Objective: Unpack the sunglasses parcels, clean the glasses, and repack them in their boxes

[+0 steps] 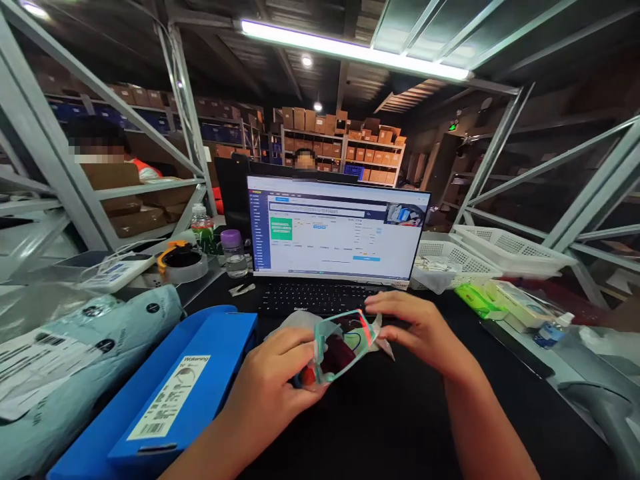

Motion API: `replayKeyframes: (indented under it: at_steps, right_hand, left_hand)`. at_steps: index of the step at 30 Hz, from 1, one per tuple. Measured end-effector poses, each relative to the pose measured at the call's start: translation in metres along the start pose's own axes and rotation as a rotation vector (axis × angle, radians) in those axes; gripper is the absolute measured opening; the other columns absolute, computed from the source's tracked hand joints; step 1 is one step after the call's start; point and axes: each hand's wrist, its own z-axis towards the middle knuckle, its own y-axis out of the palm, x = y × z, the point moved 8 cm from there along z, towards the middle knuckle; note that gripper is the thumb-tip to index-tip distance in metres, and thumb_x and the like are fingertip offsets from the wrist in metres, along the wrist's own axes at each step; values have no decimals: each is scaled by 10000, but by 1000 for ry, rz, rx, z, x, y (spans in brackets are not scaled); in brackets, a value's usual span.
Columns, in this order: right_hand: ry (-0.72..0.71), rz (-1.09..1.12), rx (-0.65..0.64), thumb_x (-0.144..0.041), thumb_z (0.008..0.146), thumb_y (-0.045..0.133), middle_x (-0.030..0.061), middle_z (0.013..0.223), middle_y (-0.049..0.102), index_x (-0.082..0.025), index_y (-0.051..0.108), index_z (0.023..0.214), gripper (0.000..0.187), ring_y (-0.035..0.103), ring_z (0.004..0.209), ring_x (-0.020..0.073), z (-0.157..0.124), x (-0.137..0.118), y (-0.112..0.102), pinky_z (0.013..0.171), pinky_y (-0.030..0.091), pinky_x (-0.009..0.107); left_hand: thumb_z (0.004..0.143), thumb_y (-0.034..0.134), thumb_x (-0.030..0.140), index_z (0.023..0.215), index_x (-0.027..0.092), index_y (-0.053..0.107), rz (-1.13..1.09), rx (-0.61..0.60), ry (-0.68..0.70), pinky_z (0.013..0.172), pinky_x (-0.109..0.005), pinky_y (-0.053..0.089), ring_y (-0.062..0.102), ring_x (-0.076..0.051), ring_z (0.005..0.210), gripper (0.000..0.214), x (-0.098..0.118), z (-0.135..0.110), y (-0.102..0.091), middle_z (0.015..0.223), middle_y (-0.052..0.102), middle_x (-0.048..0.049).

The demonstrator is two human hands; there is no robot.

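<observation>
My left hand (280, 377) is closed on the left side of a clear rectangular case (345, 343) with a teal rim, fingers above and thumb below. Through it show dark red, green and a blue curved line; its exact kind is unclear. My right hand (413, 327) has its fingers stretched and parted beside the case's right edge, where a red streak shows. Whether its fingertips touch the rim, I cannot tell. Thin whitish wrapping (383, 343) lies behind the case, near my right thumb. A blue box (200, 373) with a white label sits left of my left hand.
A monitor (335, 230) and keyboard (310, 298) stand ahead. Grey-blue mailer bags (115, 360), a tape roll (185, 263) and a purple-lidded bottle (234, 253) are left. White baskets (510, 250), a green pack (477, 300) and a scanner (600, 407) are right. Two people are beyond.
</observation>
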Motion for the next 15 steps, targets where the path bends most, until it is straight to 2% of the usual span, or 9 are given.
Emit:
replayKeyframes:
  at_steps: [1,3,5,7,8,9,11,15]
  right_hand:
    - [81,-56,108,-348,872,762,70,1150,757,-294,753,1173,306,693,1084,248,-3,15,-20,1008,528,396]
    - [341,-104,432,-332,829,794,64,1095,770,-267,783,1073,253,695,1067,260,-24,56,-76,1013,517,412]
    - [656,-37,793,-306,804,802,53,988,774,-223,787,941,161,706,992,252,-68,106,-129,976,532,398]
    - [844,-15,973,-320,887,718,57,923,754,-171,747,959,168,711,911,228,-107,146,-161,897,564,384]
    - [929,-1,1026,-332,927,677,61,944,740,-152,723,999,198,707,890,215,-125,166,-170,860,577,384]
    - [1002,15,1053,-342,956,648,68,1012,725,-144,695,1070,233,701,905,208,-139,184,-174,842,584,390]
    - [1135,71,1081,-358,978,631,85,1176,674,-154,636,1206,306,681,988,213,-160,218,-168,852,588,416]
    - [1266,191,1073,-361,976,635,100,1288,625,-176,598,1288,365,654,1080,240,-168,273,-132,901,575,454]
  left_hand:
    - [850,675,184,686,207,596,27,1,15,705,-261,550,679,-168,832,183,0,1,1,935,716,-33]
    - [871,674,230,735,215,621,79,16,49,723,-255,555,688,-173,863,147,-2,1,4,977,716,-40]
    - [895,671,297,865,234,670,118,38,87,764,-245,560,694,-171,905,70,-5,-2,7,1037,716,-37]
    - [917,653,370,966,257,683,138,79,116,791,-232,559,694,-165,919,127,-9,-3,7,1052,711,-24]
    - [926,640,404,982,264,682,140,106,119,804,-232,560,692,-165,916,156,-11,-3,5,1041,709,-18]
    - [932,628,433,972,267,679,139,133,113,813,-234,561,690,-164,903,179,-13,-3,3,1024,706,-12]
    - [936,607,488,942,265,668,136,180,71,813,-246,565,686,-164,861,232,-17,1,-1,993,702,-1]
    - [922,580,590,859,261,629,169,188,-35,674,-265,566,664,-159,742,339,-27,14,-6,911,678,19]
